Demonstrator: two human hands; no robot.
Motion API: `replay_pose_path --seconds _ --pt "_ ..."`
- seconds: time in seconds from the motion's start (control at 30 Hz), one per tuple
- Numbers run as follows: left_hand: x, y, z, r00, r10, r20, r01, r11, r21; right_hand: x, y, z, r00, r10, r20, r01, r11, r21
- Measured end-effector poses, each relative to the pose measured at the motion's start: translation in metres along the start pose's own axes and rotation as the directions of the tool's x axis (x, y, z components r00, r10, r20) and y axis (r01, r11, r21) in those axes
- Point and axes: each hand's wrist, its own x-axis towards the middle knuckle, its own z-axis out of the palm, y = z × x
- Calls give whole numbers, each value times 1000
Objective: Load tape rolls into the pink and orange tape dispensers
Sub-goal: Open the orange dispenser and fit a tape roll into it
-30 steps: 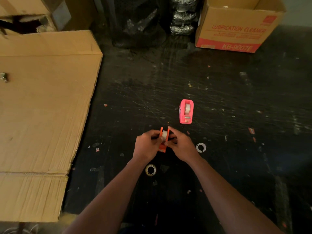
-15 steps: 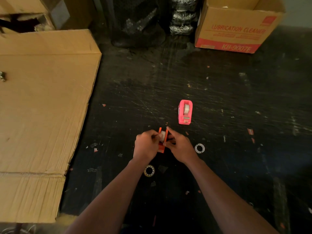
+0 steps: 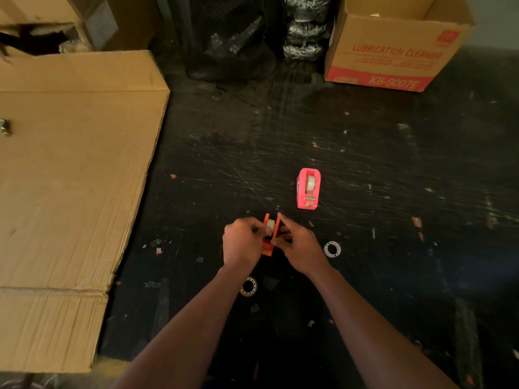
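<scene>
While both hands closed on the orange tape dispenser (image 3: 269, 234) near the middle of the black floor (image 3: 393, 248), the left hand (image 3: 243, 244) pinched the tape roll (image 3: 271, 224) in its slot and the right hand (image 3: 299, 245) gripped the side. Seating the roll seemed next. The pink tape dispenser (image 3: 308, 188) stood loaded just beyond, with free floor around.

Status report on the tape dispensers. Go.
Both hands, left hand and right hand, shut on orange dispenser, roll between its walls. Pink dispenser stands loaded, apart. Two rings on floor; nothing in the way.
</scene>
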Motion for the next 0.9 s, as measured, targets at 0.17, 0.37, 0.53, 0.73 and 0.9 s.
replay_pose_path --seconds 0.17,0.37,0.53,0.73,0.9 --pt "3 1 -2 1000 6 5 -6 996 89 0 -1 0 1000 -1 -1 1 1000 -21" --pt "4 7 -2 1000 24 2 -24 980 198 -1 -2 -1 1000 7 -10 -8 998 -64" --pt "12 11 -5 998 6 57 -12 994 104 0 -5 -1 1000 1 -21 -3 995 -104" --pt "23 3 -16 968 -143 209 168 980 -109 -2 -8 -1 1000 0 -15 -1 995 -98" --pt "20 -6 -21 927 -218 304 299 921 -250 -1 -12 -3 1000 -5 3 5 989 -146"
